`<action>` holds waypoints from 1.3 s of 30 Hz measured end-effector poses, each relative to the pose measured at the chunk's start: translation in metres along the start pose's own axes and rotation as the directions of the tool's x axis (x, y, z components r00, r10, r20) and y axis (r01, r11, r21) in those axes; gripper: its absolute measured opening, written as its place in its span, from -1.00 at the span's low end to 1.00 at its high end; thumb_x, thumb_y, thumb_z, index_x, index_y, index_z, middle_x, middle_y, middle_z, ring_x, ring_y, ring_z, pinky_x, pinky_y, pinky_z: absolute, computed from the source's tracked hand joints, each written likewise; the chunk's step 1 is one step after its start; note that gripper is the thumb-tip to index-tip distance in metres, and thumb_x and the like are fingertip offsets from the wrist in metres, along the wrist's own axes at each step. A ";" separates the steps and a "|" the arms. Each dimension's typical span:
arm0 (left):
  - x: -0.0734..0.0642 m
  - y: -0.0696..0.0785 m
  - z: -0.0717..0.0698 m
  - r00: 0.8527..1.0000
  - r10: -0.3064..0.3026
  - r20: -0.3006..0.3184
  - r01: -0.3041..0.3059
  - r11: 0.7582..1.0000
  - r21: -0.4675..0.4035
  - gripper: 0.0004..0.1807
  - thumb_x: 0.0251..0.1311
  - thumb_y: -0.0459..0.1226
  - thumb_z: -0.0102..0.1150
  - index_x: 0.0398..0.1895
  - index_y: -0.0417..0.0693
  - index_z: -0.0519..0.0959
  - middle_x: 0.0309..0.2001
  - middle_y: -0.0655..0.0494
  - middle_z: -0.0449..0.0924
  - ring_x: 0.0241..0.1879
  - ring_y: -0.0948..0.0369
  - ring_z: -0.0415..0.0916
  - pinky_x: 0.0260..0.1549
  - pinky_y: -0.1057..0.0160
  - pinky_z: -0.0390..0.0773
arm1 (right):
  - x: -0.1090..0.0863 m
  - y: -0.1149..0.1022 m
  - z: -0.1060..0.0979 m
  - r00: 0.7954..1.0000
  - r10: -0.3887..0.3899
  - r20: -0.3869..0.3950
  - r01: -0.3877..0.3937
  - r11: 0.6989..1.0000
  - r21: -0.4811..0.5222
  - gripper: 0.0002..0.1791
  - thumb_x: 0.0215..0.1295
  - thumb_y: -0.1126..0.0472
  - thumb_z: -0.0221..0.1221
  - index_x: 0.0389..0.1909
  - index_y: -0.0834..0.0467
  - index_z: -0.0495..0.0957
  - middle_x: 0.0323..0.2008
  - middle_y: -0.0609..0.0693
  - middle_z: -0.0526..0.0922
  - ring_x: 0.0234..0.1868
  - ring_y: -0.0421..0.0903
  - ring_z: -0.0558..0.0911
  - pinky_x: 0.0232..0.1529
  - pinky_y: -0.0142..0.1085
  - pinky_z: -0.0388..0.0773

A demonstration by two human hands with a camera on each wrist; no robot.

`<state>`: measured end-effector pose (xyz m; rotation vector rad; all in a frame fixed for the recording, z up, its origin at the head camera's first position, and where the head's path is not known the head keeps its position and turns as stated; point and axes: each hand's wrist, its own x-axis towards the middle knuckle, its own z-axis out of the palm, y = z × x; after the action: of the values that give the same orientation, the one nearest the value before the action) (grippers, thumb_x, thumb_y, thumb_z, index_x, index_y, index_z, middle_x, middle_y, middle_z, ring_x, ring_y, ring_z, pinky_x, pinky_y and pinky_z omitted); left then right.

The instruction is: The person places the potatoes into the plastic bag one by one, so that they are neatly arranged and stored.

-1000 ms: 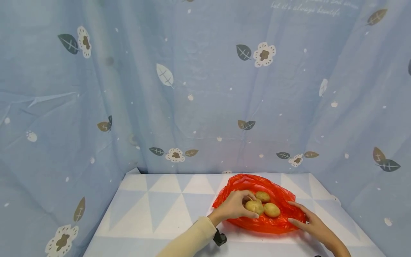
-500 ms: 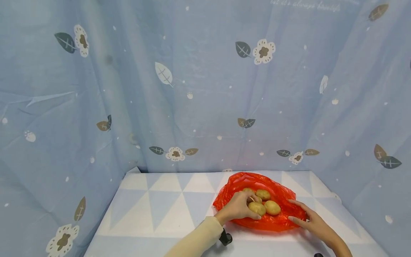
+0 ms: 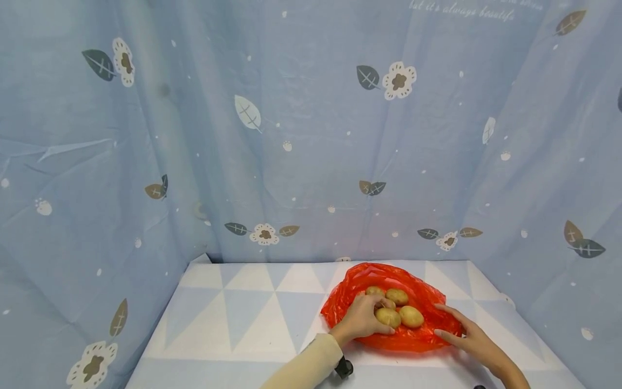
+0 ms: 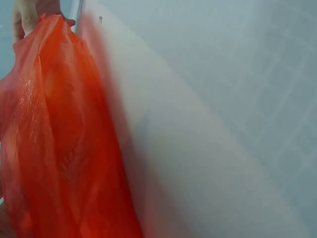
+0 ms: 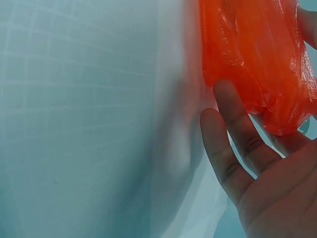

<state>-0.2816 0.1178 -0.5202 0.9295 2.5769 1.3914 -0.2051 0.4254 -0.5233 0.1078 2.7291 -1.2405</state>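
Observation:
Several yellow-brown potatoes [image 3: 411, 317] lie in a thin red plastic bag [image 3: 389, 341] whose mouth faces up on the table. My left hand [image 3: 362, 319] reaches over the bag's left rim, thumb and fingers around a front potato [image 3: 389, 319]; its fingertips are partly hidden. At the bag's right end is my right hand [image 3: 468, 335], thumb and index finger spread wide against the plastic. In the right wrist view, two fingers of the right hand [image 5: 277, 183] are nearly straight beside the bag [image 5: 257, 64], and others are behind it. The left wrist view shows mostly the bag's side [image 4: 64, 134].
The table [image 3: 233, 319] has a white and pale blue triangle-patterned cover. A blue curtain [image 3: 311, 135] with flowers and leaves hangs behind and along both sides. A black strap piece [image 3: 344, 368] sits beneath the left wrist.
My left hand has shifted slightly right, and the potato by its thumb has moved a little right with it. More of a rear potato shows behind the fingers. The right hand keeps its place.

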 end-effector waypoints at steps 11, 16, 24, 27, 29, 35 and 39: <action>-0.002 -0.001 0.006 0.999 0.036 -0.025 -0.032 0.990 0.139 -0.52 -0.22 -0.16 0.75 -0.20 0.23 0.66 -0.18 0.43 0.52 -0.08 0.35 0.33 -0.01 0.31 0.44 | 0.002 -0.003 0.001 1.000 -0.015 -0.002 0.015 1.000 -0.024 -0.17 0.39 -0.13 0.29 0.57 0.04 0.21 0.48 0.40 0.21 0.36 0.36 0.35 0.14 0.21 0.54; -0.003 0.000 0.010 0.998 0.053 -0.020 -0.045 0.960 0.275 -0.50 -0.23 -0.08 0.75 -0.19 0.27 0.66 -0.23 0.47 0.50 -0.16 0.35 0.30 -0.13 0.35 0.42 | 0.003 -0.001 0.001 1.000 -0.020 0.006 0.020 0.999 -0.027 -0.17 0.39 -0.12 0.29 0.56 0.05 0.21 0.48 0.40 0.21 0.36 0.36 0.35 0.16 0.22 0.52; 0.003 0.002 0.005 0.996 0.082 0.036 -0.089 0.948 0.305 -0.40 -0.17 -0.04 0.71 0.03 0.20 0.69 -0.13 0.49 0.64 -0.08 0.34 0.34 -0.06 0.33 0.46 | 0.005 -0.004 -0.003 0.999 -0.029 0.013 0.030 0.999 -0.033 -0.17 0.41 -0.13 0.27 0.58 0.03 0.18 0.50 0.41 0.17 0.41 0.44 0.27 0.19 0.28 0.46; 0.004 0.005 -0.007 0.993 0.090 0.074 -0.104 0.969 0.223 -0.44 -0.06 -0.10 0.67 0.07 0.11 0.69 -0.10 0.38 0.67 -0.02 0.32 0.42 -0.01 0.36 0.47 | 0.004 -0.005 -0.006 0.999 -0.030 0.013 0.031 0.999 -0.039 -0.17 0.42 -0.13 0.26 0.58 0.04 0.17 0.49 0.41 0.18 0.39 0.42 0.30 0.16 0.26 0.50; 0.003 0.008 -0.018 0.992 0.088 0.087 -0.098 0.987 0.127 -0.49 0.05 -0.16 0.61 0.09 0.04 0.66 -0.08 0.29 0.67 -0.01 0.32 0.49 -0.02 0.40 0.50 | 0.002 -0.006 -0.007 1.000 -0.021 0.013 0.021 0.999 -0.030 -0.16 0.42 -0.13 0.26 0.59 0.04 0.15 0.49 0.40 0.18 0.33 0.38 0.35 0.11 0.20 0.55; -0.001 0.031 -0.064 0.989 0.139 0.050 -0.132 0.983 -0.128 -0.66 0.32 -0.21 0.38 0.12 0.05 0.61 -0.01 0.21 0.67 -0.29 0.36 0.57 -0.28 0.40 0.59 | 0.002 -0.017 -0.014 0.996 -0.059 -0.071 0.058 0.998 -0.021 -0.10 0.38 -0.07 0.31 0.60 0.07 0.09 0.46 0.34 0.13 0.17 0.25 0.42 -0.10 -0.09 0.63; 0.000 0.038 -0.111 0.982 0.187 0.035 -0.186 0.982 -0.035 -0.65 0.37 -0.18 0.33 0.18 0.08 0.60 0.08 0.20 0.65 -0.38 0.36 0.55 -0.36 0.37 0.58 | 0.002 -0.037 -0.018 0.976 -0.153 -0.154 0.141 0.986 -0.087 -0.06 0.34 -0.07 0.37 0.59 0.11 0.10 0.43 0.40 0.16 0.18 0.37 0.44 -0.12 0.05 0.68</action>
<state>-0.3000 0.0519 -0.4251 1.2081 2.4872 1.4374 -0.2138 0.4148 -0.4847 -0.0030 2.9673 -1.2121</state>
